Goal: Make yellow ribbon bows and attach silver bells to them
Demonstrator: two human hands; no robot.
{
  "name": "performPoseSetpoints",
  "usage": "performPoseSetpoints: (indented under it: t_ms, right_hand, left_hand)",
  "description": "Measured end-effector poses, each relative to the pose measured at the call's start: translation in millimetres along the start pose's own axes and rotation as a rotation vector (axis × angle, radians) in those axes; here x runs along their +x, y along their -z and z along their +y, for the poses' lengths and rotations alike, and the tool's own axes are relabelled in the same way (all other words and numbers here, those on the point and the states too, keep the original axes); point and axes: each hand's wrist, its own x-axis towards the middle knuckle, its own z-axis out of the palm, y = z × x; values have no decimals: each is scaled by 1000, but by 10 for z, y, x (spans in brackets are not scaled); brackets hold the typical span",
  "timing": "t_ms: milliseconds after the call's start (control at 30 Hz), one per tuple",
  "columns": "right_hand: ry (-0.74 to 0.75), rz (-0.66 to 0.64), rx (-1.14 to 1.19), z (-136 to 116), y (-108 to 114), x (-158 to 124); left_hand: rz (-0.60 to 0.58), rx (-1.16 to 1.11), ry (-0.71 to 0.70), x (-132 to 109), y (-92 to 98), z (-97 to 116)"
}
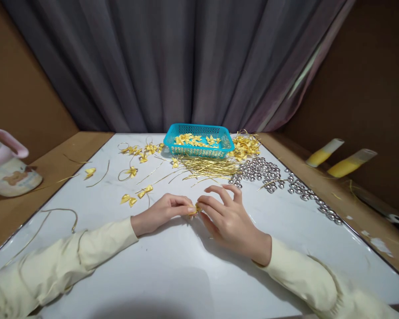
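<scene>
Over the middle of the white table, a small yellow ribbon bow (197, 208) is pinched between my two hands and mostly covered by the fingertips. My left hand (164, 212) grips it from the left with thumb and forefinger. From the other side my right hand (228, 219) pinches it with the thumb and forefinger, its other fingers raised and spread. Two loose yellow bows (129, 200) lie left of my left hand. Beyond my hands is a pile of gold cord pieces (209, 168), and to the right of it a heap of silver rings or beads (257, 170).
A blue basket (199, 153) with yellow bows stands at the back, beside a pile of bows (246, 146). More bows on cord loops (132, 173) lie to the left. A pink-handled mug (11, 173) is far left; two yellow-filled tubes (352, 163) lie at right.
</scene>
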Motion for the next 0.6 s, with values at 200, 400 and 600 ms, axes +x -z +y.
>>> performPoseSetpoints:
  t_ms: [200, 400, 600]
  right_hand:
    - [33, -20, 3, -3, 10, 8]
    - [108, -24, -129, -21, -19, 14]
    - [101, -9, -138, -34, 4, 30]
  left_hand:
    - [5, 2, 15, 4, -9, 3]
    - [25, -1, 16, 7, -17, 1]
    - [10, -18, 15, 5, -16, 7]
